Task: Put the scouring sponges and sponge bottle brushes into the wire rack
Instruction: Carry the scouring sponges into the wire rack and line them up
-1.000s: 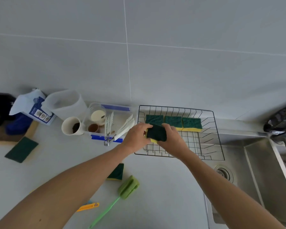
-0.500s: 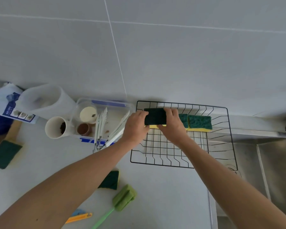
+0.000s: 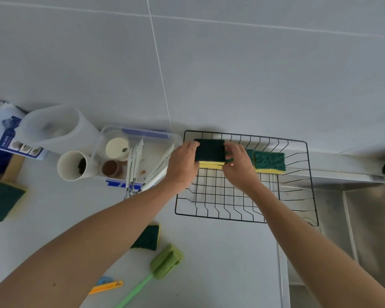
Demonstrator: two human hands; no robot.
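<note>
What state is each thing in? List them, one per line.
Left hand: grips held sponge's left end.
Right hand: pinches its right end.
Held sponge: stacked on another, inside rack.
Wire rack: partly filled, back row.
Counter sponges: lying outside rack.
Green bottle brush: lying on counter.
White cup: upright, dark residue.

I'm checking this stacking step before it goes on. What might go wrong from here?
The dark green and yellow scouring sponge, held by the left hand and right hand, sits atop another in the black wire rack; it may slide off. The right forearm could nudge the rack toward the steel sink.
</note>
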